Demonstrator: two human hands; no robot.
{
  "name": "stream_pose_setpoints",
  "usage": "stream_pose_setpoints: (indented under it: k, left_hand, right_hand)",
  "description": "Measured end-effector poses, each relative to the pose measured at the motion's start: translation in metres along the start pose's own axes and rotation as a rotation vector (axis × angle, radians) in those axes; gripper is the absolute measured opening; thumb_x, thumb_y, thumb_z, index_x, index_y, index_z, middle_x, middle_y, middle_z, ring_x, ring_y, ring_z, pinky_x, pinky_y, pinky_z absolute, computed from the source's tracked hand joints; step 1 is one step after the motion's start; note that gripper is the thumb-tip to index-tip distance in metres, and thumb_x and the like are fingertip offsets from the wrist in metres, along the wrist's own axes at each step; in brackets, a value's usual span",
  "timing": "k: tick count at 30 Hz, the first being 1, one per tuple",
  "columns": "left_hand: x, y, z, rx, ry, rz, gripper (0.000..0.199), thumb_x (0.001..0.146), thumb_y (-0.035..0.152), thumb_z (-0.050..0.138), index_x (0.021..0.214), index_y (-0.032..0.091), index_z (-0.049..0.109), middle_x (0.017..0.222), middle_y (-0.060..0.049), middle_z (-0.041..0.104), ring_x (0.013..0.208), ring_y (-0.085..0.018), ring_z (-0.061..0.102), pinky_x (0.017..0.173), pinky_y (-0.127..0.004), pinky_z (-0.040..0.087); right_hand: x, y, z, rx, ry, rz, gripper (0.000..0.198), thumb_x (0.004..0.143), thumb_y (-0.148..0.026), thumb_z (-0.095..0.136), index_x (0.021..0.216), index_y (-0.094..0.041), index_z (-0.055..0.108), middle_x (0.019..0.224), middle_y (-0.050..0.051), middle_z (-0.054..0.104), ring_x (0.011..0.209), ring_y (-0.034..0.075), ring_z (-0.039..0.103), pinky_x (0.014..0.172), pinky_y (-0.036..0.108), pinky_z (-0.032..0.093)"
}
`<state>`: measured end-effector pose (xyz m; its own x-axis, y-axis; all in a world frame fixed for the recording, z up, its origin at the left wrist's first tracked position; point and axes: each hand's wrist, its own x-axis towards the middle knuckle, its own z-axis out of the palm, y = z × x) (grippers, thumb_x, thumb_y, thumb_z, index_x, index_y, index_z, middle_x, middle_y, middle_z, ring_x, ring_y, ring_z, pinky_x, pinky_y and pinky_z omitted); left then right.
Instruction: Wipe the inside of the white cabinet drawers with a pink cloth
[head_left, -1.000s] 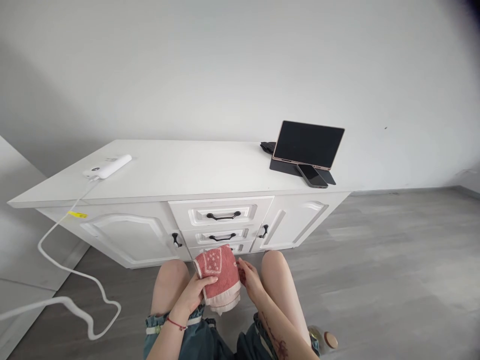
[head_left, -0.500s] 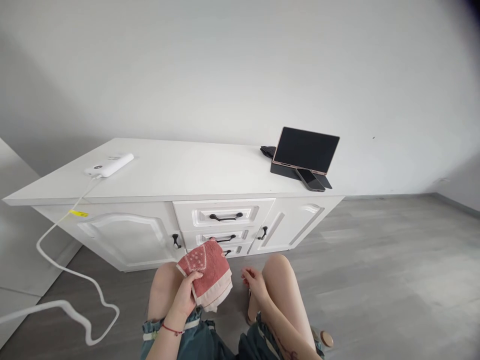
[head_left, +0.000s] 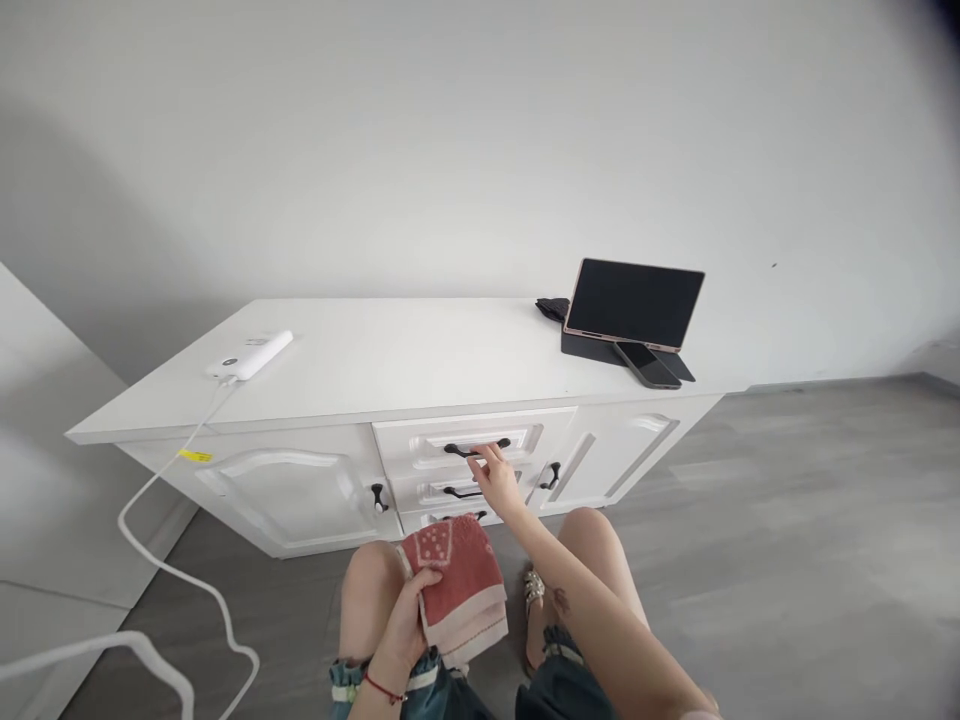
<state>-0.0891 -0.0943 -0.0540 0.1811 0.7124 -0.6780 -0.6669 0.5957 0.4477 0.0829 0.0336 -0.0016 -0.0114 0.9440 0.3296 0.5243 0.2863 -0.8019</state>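
Flat white surface [head_left: 420,350]. Left end: 1 white oblong device [head_left: 255,355]; 1 white cable [head_left: 121,520] joined to it, draped over the front edge, with 1 yellow tag [head_left: 195,456]. Right end: 1 black-screened tablet [head_left: 636,303], rose-gold rim, propped on 1 dark grey stand [head_left: 589,349]; 1 black phone [head_left: 646,365] overlapping the stand; 1 black crumpled item [head_left: 553,309] beside the tablet. Grey wood-look floor [head_left: 810,520]. Pale grey wall [head_left: 420,150].

Cam, qty 1: head-worn, facing fwd & down; knees [head_left: 371,590] low ctr, close; cabinet [head_left: 405,360] mid-frame, full width, farther; wall [head_left: 450,150] behind.
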Motion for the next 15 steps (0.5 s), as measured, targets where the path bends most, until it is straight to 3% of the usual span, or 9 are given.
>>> stream_pose_setpoints:
  k: [4, 9, 15]
  left_hand:
    - [-0.004, -0.001, 0.001, 0.029, -0.082, -0.005, 0.023, 0.056, 0.009, 0.073, 0.077, 0.014, 0.065, 0.080, -0.012, 0.077, 0.098, -0.035, 0.070, 0.089, -0.048, 0.055]
    - [-0.015, 0.006, -0.008, 0.050, -0.131, 0.026, 0.033, 0.048, 0.012, 0.080, 0.080, 0.014, 0.068, 0.083, -0.011, 0.078, 0.100, -0.036, 0.069, 0.093, -0.046, 0.053]
    - [-0.049, 0.016, -0.047, 0.063, 0.010, 0.017, 0.032, 0.040, 0.017, 0.081, 0.070, 0.016, 0.070, 0.075, -0.011, 0.077, 0.108, -0.041, 0.065, 0.098, -0.051, 0.050]
  right_hand:
    - [-0.005, 0.006, 0.012, -0.063, 0.060, 0.014, 0.031, 0.093, -0.042, 0.043, 0.097, -0.019, 0.064, 0.104, 0.008, 0.062, 0.055, 0.010, 0.054, 0.063, 0.027, 0.042]
    - [-0.013, 0.003, 0.004, -0.067, 0.044, -0.007, 0.031, 0.091, -0.044, 0.047, 0.094, -0.020, 0.065, 0.099, 0.007, 0.063, 0.055, 0.011, 0.051, 0.063, 0.027, 0.041]
    - [-0.041, -0.007, -0.007, -0.017, 0.011, 0.026, 0.026, 0.089, -0.042, 0.050, 0.090, -0.020, 0.066, 0.095, 0.007, 0.064, 0.056, 0.013, 0.051, 0.062, 0.027, 0.040]
